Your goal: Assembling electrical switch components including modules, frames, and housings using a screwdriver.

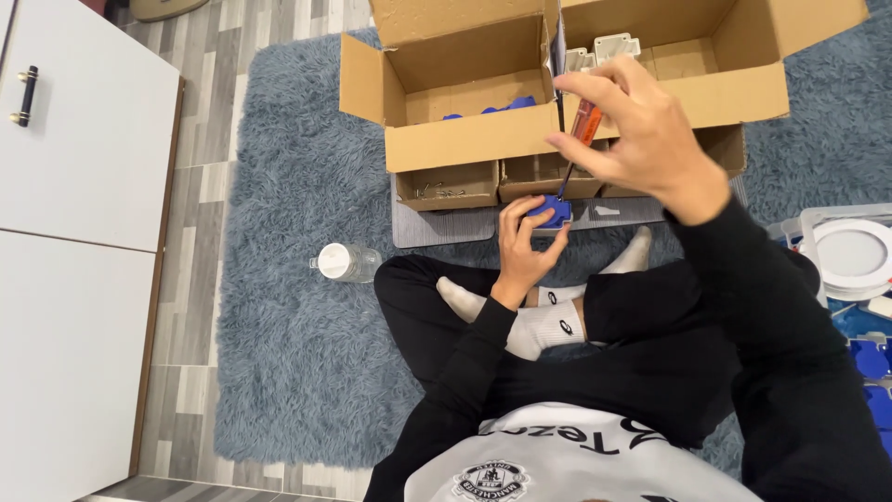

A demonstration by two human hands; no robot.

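Observation:
My left hand (526,244) grips a small blue plastic part (550,216) held low over a grey mat (437,226), just in front of my crossed legs. My right hand (636,130) is raised above it and holds a screwdriver (581,130) with an orange handle, upright, its dark shaft pointing down with the tip on the blue part. Both arms wear black sleeves.
A large open cardboard box (465,139) with several blue parts (492,109) stands behind the mat; a second box (725,84) holds white parts. Small open cardboard trays (446,186) sit in front. A plastic bottle (346,262) lies on the blue-grey shag rug. A white round fixture (850,253) sits right; white cabinets left.

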